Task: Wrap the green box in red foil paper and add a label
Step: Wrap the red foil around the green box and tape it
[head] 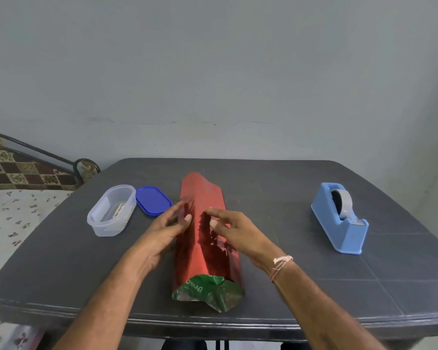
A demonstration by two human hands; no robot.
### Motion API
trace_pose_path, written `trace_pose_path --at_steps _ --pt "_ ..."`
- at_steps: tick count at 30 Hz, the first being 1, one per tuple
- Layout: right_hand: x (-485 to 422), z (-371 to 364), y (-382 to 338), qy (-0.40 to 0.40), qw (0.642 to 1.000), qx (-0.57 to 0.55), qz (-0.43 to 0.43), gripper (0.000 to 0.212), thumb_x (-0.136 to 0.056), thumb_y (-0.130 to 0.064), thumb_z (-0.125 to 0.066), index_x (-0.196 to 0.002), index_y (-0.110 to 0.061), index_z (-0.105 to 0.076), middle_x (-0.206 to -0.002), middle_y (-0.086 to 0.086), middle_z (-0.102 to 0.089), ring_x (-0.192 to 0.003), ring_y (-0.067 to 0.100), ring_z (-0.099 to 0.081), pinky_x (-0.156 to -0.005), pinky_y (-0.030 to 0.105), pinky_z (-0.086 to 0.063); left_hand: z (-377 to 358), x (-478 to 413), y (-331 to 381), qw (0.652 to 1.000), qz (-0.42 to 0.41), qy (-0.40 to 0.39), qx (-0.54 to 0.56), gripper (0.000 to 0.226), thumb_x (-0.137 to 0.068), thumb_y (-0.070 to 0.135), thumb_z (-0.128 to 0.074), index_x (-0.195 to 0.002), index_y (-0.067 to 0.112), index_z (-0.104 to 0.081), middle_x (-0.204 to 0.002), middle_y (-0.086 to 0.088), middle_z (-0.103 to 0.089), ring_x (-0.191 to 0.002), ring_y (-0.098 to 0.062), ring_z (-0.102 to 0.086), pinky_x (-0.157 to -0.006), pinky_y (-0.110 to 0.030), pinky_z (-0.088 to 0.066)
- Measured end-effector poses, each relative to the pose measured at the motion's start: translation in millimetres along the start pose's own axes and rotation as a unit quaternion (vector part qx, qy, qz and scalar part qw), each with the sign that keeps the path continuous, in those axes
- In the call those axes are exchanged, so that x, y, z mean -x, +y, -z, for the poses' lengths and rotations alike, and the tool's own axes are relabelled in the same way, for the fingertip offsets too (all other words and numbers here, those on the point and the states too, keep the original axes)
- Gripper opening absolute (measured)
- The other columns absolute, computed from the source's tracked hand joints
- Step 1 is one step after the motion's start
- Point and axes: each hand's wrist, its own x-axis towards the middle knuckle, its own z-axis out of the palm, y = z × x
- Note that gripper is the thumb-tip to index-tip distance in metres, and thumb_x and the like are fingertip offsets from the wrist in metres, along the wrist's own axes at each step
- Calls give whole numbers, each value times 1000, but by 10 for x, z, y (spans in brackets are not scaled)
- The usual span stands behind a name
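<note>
- Two bare forearms are reaching in from the bottom edge, nearest the camera, and a pale thread band (281,263) is sitting on the right wrist.
- The left hand (166,229) is gripping the red foil paper (202,195) at its left side, with the thumb lying on top of the sheet and the fingers curled round the edge.
- The right hand (234,229) is pinching the foil along the middle seam, fingertips and thumb closing on the jagged edge there.
- The green box (208,291) is lying lengthwise in the middle of the dark grey table (314,286), pointing away from the person; only its near end is showing, green with pale lettering and crumpled-looking, poking out of the foil close to the table's front edge.
- The foil is running as a long shiny tube over the box – creased, darker where the hands are shading it, and loose and open at its far end.
- A clear oval plastic container (111,210) is standing open to the left of the parcel, and a small printed label (122,210) is lying inside it – its wording is too small to read.
- The container's blue lid (152,200) is lying flat just beside it, between container and foil.
- A light blue tape dispenser (339,218) is standing well apart on the right, carrying a grey roll of tape (341,200).
- A bed with a floral sheet (8,223) is showing past the table's left side.
</note>
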Motion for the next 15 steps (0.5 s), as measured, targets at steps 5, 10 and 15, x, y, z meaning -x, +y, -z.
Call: trace_pose_path --at_steps 5,10,15 --pt "-65 -102 -8 10 992 125 18 41 -99 -31 -60 -140 -29 -62 -145 -16 -59 -136 7 -51 -116 26 -40 137 65 50 998 11 -22 -52 60 -84 53 -77 -137 29 -65 -125 8 -73 -120 -12 -65 -102 -41 -46" --pt "-88 -107 126 9 972 232 41 41 -93 -37 -58 -133 -31 -67 -146 -18 -57 -143 15 -45 -120 51 -35 -4 93 -128 997 30 -61 -39 35 -92 24 -72 -126 13 -71 -115 -8 -77 -111 -23 -72 -96 -35 -55" --pt "-42 144 199 15 972 230 47 37 -96 -10 -63 -132 -17 -69 -144 -6 -61 -138 14 -52 -120 29 -36 -228 -7 -191 998 13 -67 -13 38 -90 12 -76 -127 17 -69 -116 -6 -77 -110 -24 -73 -100 -39 -56"
